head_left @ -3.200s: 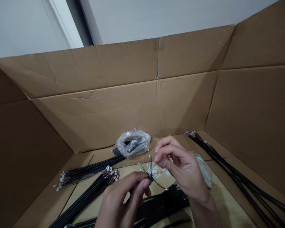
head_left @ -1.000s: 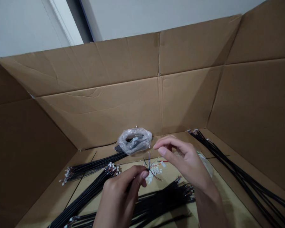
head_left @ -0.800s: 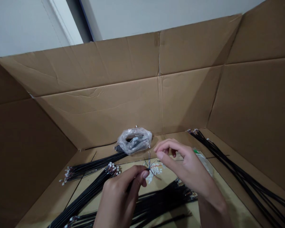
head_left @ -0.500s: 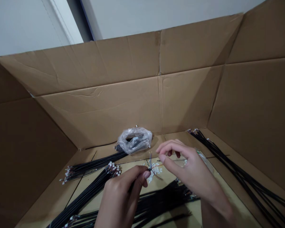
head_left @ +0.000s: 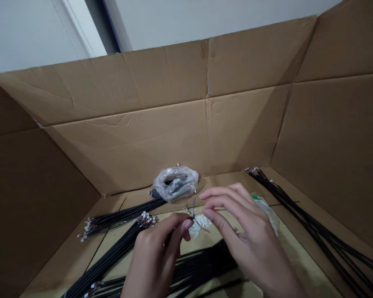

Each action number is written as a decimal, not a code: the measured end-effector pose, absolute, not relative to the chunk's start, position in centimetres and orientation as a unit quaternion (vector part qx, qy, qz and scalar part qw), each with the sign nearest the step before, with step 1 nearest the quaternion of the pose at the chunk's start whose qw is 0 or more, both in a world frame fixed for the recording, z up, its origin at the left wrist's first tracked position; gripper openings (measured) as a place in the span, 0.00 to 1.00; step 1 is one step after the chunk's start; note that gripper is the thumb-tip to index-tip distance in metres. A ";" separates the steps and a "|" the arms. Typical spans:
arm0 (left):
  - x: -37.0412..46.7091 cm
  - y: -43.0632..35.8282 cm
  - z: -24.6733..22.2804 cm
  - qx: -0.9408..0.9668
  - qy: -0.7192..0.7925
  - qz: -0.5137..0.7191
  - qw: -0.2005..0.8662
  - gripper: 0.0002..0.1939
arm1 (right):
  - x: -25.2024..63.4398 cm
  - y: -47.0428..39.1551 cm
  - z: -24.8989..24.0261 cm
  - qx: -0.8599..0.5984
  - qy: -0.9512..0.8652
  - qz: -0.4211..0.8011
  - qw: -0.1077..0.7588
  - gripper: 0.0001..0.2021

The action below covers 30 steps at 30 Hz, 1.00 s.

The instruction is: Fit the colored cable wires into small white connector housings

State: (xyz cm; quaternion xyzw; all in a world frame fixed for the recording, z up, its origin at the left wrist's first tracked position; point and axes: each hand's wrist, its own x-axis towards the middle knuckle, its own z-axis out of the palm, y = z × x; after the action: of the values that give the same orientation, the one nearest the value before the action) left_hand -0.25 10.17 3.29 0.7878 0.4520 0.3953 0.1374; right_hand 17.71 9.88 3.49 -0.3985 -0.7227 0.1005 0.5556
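Note:
My left hand [head_left: 163, 244] pinches the end of a black cable [head_left: 191, 219] between thumb and index finger. Thin coloured wires [head_left: 193, 205] fan out from that end, some pointing up and others down to the right. Just to the right, my right hand [head_left: 239, 223] hovers with curved fingers, its thumb and index tips close to the wires but seemingly not closed on any. Behind the wires lies a scatter of small white connectors [head_left: 200, 225] on the yellowish board. Under both hands runs a bundle of black cables [head_left: 205, 260], partly covered by them.
Cardboard walls [head_left: 161, 128] enclose the work surface. A clear plastic bag [head_left: 175, 184] stands at the back. Cable bundles with white connectors [head_left: 112, 258] lie at left, and more black cables [head_left: 311, 227] at right. A clear plastic bag with green print [head_left: 265, 209] sits behind my right hand.
My right hand has come slightly left and lower, its fingertips nearer the wires. An orange wire that stuck out to the right no longer shows there. My left hand keeps its pinch.

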 end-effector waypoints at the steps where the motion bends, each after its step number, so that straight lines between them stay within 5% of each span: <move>1: -0.4 10.2 3.2 0.785 0.454 0.398 0.141 0.17 | 17.5 9.8 3.5 -0.398 -0.723 0.095 0.556 0.08; 30: -2.0 9.9 3.5 0.731 0.486 0.444 0.176 0.15 | 16.2 9.9 3.3 -0.404 -0.696 0.140 0.577 0.08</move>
State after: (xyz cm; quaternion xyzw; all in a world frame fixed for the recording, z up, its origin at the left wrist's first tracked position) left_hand -2.01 9.94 3.53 0.7314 0.4862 0.4444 0.1764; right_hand 16.16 9.93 3.32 -0.4045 -0.6960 0.1400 0.5766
